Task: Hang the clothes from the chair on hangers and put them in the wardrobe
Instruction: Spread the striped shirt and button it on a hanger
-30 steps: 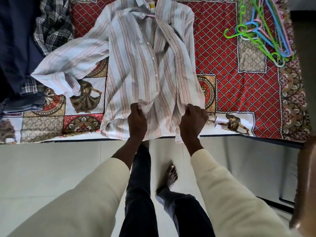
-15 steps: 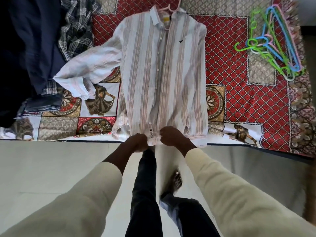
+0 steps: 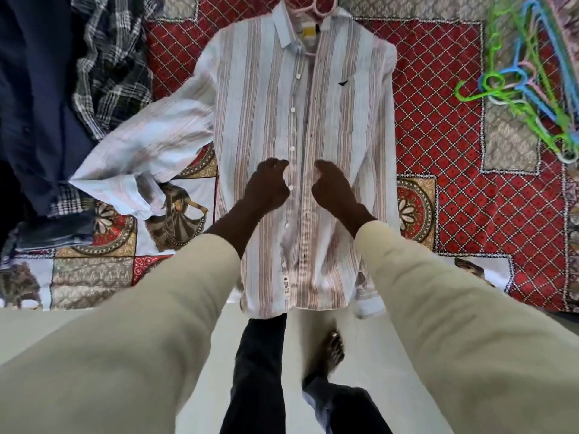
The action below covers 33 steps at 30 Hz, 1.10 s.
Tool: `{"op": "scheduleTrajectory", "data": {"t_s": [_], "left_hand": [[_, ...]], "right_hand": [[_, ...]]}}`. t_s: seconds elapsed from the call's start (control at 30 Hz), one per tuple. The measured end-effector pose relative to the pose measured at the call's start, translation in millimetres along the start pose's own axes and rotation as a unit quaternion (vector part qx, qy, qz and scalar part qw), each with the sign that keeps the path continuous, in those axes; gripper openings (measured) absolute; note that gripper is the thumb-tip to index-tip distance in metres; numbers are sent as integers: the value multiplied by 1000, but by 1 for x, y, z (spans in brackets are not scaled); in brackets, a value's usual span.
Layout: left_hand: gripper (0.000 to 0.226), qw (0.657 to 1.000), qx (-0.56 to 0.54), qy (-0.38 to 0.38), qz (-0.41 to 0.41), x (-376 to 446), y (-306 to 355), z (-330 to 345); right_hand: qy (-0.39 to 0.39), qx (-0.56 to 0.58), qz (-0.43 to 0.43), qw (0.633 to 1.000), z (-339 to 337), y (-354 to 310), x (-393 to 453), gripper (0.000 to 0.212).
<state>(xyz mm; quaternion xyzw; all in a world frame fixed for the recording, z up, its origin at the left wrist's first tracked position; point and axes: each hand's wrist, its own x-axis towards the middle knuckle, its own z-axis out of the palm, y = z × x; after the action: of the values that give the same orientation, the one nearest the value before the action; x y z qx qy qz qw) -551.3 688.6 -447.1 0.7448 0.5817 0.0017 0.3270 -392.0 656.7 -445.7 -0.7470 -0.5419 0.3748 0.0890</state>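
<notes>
Both hands have climbed from the hem to mid-placket: left hand [image 3: 268, 186] and right hand [image 3: 332, 186], each grip loosely curled, holding nothing I can tell. Striped shirt [image 3: 300, 145] lies on the bed [image 3: 438, 151], pink hanger [image 3: 316, 10] at its collar; buttoning seems next. Spare hangers [image 3: 532, 95] and dark clothes [image 3: 47, 104] flank it.
</notes>
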Motion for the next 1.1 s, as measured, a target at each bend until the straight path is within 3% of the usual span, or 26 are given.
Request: {"op": "scheduleTrajectory", "data": {"t_s": [0.1, 0.17, 0.27, 0.37, 0.43, 0.5, 0.57, 0.67, 0.7, 0.77, 0.83, 0.93, 1.03, 1.1], "left_hand": [[72, 996, 61, -60, 10, 43, -15, -5], [63, 993, 87, -78, 22, 69, -23, -11], [32, 999, 13, -17, 50, 111, -24, -31], [24, 995, -64, 54, 53, 168, -18, -59], [24, 988, -118, 91, 37, 204, -12, -73], [24, 982, -141, 118, 29, 235, -5, -82], [26, 979, -107, 160, 63, 256, 0, -86], [32, 951, 59, 239, 185, 291, 1, -96], [35, 940, 119, 226, 227, 302, 1, -102], [41, 933, 209, 129, 262, 320, 5, -116], [38, 930, 286, 38, 226, 332, 15, -128], [25, 918, 347, -9, 195, 346, 24, -137], [21, 953, 227, -44, 198, 357, 27, -143], [29, 981, 89, -111, 132, 359, 30, -152]], "right_hand": [[38, -45, -12, 998, 7, -6, 34, 62], [46, -112, -2, 993, 12, -12, 53, 47], [73, -115, 40, 990, 0, -27, 88, 12], [125, -23, 38, 991, -24, -43, 133, 28], [111, 20, 43, 993, -40, -49, 160, 36], [84, 6, 44, 995, -49, -48, 185, 23], [110, -9, 42, 993, -55, -47, 204, 17], [206, 41, 62, 976, -66, -54, 232, 17], [238, 68, 71, 966, -70, -58, 240, 15], [283, 113, 77, 949, -75, -64, 261, 22], [313, 137, 78, 936, -78, -70, 282, 36], [316, 137, 93, 934, -81, -77, 308, 53], [314, 169, 89, 930, -87, -76, 326, 28], [326, 186, 81, 923, -88, -77, 328, 13]]}}
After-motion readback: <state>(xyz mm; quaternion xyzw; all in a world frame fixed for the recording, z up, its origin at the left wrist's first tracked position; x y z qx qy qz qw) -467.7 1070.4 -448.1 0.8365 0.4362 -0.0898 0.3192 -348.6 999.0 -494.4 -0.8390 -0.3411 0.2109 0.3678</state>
